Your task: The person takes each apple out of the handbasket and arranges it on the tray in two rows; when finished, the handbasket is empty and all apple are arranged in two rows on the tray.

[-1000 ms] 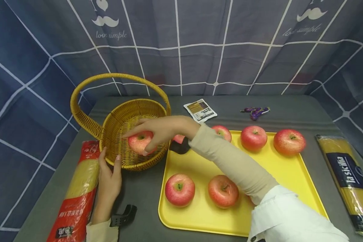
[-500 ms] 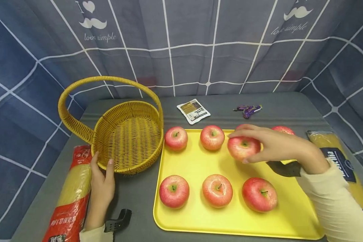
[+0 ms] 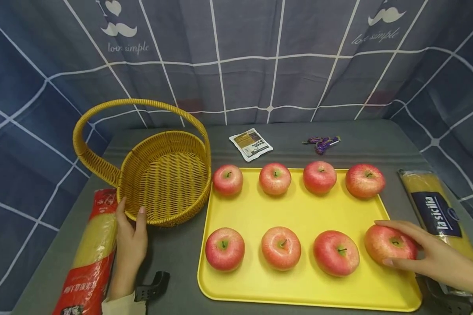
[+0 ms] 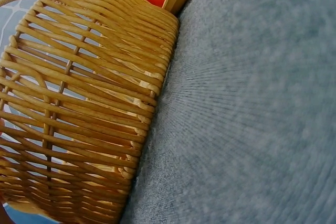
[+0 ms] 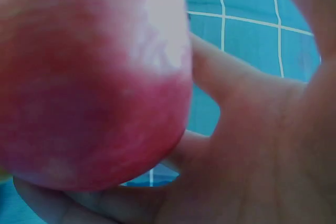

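A yellow wicker basket (image 3: 173,183) with a tall hooped handle stands at the left, with no fruit in it. My left hand (image 3: 131,249) holds its near left rim, the thumb and a finger spread on the edge. The left wrist view shows the woven wall (image 4: 89,103) close up. On the yellow tray (image 3: 295,210) sit two rows of red apples. At the front right corner my right hand (image 3: 437,258) grips an apple (image 3: 390,243) between thumb and fingers. In the right wrist view this apple (image 5: 94,82) fills much of the picture, with fingers around it.
A red noodle packet (image 3: 92,258) lies left of the basket. A pasta packet (image 3: 437,214) lies right of the tray, partly behind the right hand. Behind the tray are a white-edged sachet (image 3: 251,144) and purple-wrapped candies (image 3: 322,143). A checked curtain (image 3: 244,61) encloses the back.
An apple held over the basket moved right and now sits in the tray's back row. The right hand then went to the front right apple. The left hand stayed at the basket.
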Available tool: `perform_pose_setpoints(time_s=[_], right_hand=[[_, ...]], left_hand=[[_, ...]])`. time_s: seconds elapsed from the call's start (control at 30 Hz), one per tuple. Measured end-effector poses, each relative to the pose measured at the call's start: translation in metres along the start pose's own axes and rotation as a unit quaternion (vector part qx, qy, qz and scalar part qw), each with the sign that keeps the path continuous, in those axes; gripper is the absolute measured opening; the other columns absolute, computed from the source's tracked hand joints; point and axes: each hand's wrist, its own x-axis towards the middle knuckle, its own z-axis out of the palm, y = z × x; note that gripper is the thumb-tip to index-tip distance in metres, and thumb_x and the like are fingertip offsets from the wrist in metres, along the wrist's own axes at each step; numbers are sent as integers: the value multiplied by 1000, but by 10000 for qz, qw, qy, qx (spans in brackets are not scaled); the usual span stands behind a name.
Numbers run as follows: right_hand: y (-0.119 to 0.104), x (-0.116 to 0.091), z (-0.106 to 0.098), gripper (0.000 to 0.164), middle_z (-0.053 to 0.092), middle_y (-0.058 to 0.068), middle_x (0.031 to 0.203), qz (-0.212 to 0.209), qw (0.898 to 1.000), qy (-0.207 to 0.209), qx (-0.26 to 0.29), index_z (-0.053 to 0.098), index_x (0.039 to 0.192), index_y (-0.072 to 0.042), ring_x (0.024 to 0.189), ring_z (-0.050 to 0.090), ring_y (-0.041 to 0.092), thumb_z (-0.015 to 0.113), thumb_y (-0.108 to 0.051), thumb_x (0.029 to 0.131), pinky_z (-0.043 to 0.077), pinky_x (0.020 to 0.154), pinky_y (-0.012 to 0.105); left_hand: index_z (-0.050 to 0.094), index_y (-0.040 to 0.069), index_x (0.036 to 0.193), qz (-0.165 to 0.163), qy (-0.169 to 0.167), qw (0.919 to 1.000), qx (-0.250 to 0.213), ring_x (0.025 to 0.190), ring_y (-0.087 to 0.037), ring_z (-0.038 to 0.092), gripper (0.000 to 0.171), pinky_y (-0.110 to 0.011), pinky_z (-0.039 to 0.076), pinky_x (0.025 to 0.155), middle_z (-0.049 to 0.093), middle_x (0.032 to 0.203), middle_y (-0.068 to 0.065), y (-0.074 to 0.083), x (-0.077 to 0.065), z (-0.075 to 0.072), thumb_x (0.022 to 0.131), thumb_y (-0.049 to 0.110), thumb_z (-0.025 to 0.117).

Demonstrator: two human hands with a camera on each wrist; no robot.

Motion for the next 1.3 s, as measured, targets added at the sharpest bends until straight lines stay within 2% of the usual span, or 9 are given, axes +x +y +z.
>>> perform_pose_setpoints(time_s=[0.17, 0.33, 0.57, 0.7, 0.9, 1.0, 1.1, 1.2, 1.3], right_hand=[[1, -11, 12, 72, 42, 16, 128, 507, 9986, -111, 120, 32, 139, -17, 89, 34, -22, 70, -29, 79, 44, 64, 14], [-1, -12, 15, 74, 44, 20, 127, 491, 9988, 54, 42, 30, 139, -15, 94, 42, -13, 70, -29, 78, 47, 66, 18], [-1, -11, 22, 86, 38, 21, 128, 435, 9990, -11, 40, 23, 143, -16, 92, 28, -21, 73, -28, 74, 42, 63, 14], [3, -14, 25, 92, 36, 25, 128, 446, 9990, 53, -22, 17, 144, -14, 101, 39, -7, 75, -28, 73, 48, 66, 25], [6, -18, 24, 104, 28, 26, 137, 164, 9994, 238, -165, 9, 146, -15, 112, 25, -17, 77, -23, 69, 44, 86, 48], [6, -21, 18, 105, 17, 23, 147, -131, 9977, 647, -167, 9, 147, -13, 133, 3, -7, 78, -16, 68, 17, 107, 55], [-7, -22, 4, 98, 13, 23, 149, -135, 9911, 1298, -242, 13, 146, -14, 141, -3, 20, 76, -15, 71, -8, 106, 58], [-33, -17, -14, 84, 24, 31, 143, -196, 9734, 2267, -270, 24, 144, -12, 139, 11, 34, 73, -12, 75, 2, 110, 56], [-63, -7, -29, 66, 33, 25, 141, -640, 9426, 3258, -350, 38, 138, -8, 139, 18, 10, 68, -10, 80, 7, 115, 34]], left_hand=[[12, 18, 145, 25, 10, 10000, 44, 135, -38, 18, 59, -59, 17, 105, 17, 149, -19, 0, 2, 0, 95, 35, 40], [12, 18, 145, 55, 48, 10000, -47, 136, -37, 17, 60, -58, 15, 106, 17, 149, -19, 0, 2, 0, 95, 34, 40], [10, 18, 146, -35, 19, 9999, -92, 137, -34, 14, 60, -58, 12, 107, 14, 150, -16, 0, 1, 1, 95, 33, 39], [11, 16, 146, -108, 62, 9999, 1, 137, -35, 14, 60, -57, 13, 107, 15, 150, -17, 4, -2, 2, 95, 34, 39], [20, 12, 144, -185, 397, 9970, 635, 127, -42, 31, 63, -58, 25, 99, 31, 140, -24, 19, -12, -3, 92, 37, 47], [25, 15, 142, -203, 769, 9933, 841, 123, -41, 37, 61, -58, 28, 96, 36, 135, -23, 28, -14, -18, 91, 37, 49], [37, 17, 138, 57, 1473, 9858, 810, 120, -35, 42, 53, -48, 31, 100, 45, 131, -19, 40, -13, -40, 89, 31, 53], [52, 20, 127, 633, 2380, 9662, 755, 117, -18, 48, 42, -30, 33, 102, 55, 124, -13, 57, -9, -60, 86, 27, 58], [56, 24, 122, 1226, 2909, 9459, 753, 115, -8, 49, 37, -23, 33, 101, 58, 122, -8, 81, -4, -72, 85, 25, 58]])
